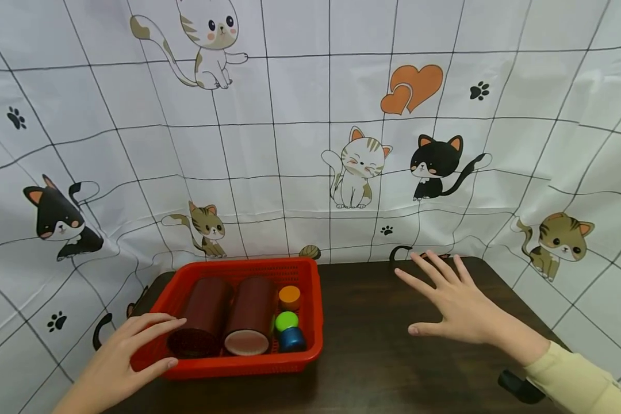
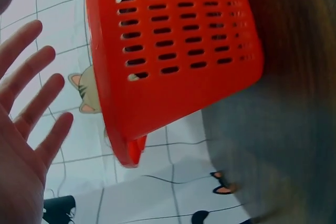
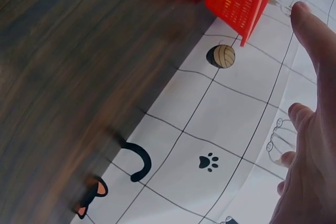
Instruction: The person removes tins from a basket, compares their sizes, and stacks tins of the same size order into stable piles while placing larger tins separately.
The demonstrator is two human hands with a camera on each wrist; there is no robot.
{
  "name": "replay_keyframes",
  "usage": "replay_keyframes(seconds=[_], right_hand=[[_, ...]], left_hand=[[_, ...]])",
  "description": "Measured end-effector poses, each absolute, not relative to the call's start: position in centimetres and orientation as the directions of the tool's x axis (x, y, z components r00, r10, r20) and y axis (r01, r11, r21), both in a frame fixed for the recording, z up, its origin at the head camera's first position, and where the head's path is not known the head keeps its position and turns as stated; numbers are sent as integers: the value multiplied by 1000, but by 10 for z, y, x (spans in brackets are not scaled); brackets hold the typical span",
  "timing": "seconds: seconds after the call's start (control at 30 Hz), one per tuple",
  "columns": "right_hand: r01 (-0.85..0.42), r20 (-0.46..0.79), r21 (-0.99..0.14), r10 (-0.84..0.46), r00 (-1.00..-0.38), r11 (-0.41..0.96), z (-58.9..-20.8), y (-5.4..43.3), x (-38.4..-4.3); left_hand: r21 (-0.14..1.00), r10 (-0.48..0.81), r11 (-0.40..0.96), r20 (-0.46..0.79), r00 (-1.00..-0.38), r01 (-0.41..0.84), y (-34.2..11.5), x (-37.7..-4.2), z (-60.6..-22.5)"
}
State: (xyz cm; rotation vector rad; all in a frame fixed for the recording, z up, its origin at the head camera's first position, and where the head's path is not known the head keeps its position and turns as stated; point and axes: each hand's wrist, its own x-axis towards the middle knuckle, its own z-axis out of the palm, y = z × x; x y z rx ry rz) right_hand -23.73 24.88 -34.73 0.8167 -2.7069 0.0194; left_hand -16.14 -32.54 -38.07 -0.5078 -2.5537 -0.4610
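Note:
A red slotted plastic basket stands on the dark table at left. In it lie two dark brown cylinders, the right-hand one showing a pale pink end. Beside them are small round-topped pieces: orange, bright green and blue. My left hand overlaps the basket's near left corner in the head view, fingers spread; the left wrist view shows the fingers apart from the basket wall. Over the table's right part my right hand hovers with spread fingers, holding nothing.
The dark wood table runs rightward from the basket. A white sheet with grid lines and printed cats hangs behind and along both sides. Near the right sleeve a black object shows below the wrist.

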Motion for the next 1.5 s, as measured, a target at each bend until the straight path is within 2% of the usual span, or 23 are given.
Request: replay_keyframes(seconds=[0.2,0.33,0.53,0.7,1.13,1.37,1.5], right_hand=[[-568,269,60,-561,-783,821,-343,239,-241],[-591,270,44,-580,-769,805,-340,231,-244],[-634,305,48,-615,-727,772,-336,219,-250],[-645,276,26,-626,-729,763,-332,208,-256],[-658,265,25,-639,-722,753,-318,182,-265],[-679,271,53,-665,-696,732,-311,170,-268],[-691,279,38,-671,-687,722,-309,162,-271]], left_hand=[[322,158,883,481,-862,342,-324,-150,-386],[339,136,884,472,-871,321,-326,-147,-391],[339,138,875,511,-848,347,-326,-148,-400],[335,138,870,539,-831,361,-325,-148,-408],[336,112,879,545,-831,339,-334,-145,-416],[304,178,867,551,-815,395,-337,-150,-415],[314,178,866,535,-826,389,-336,-151,-413]])
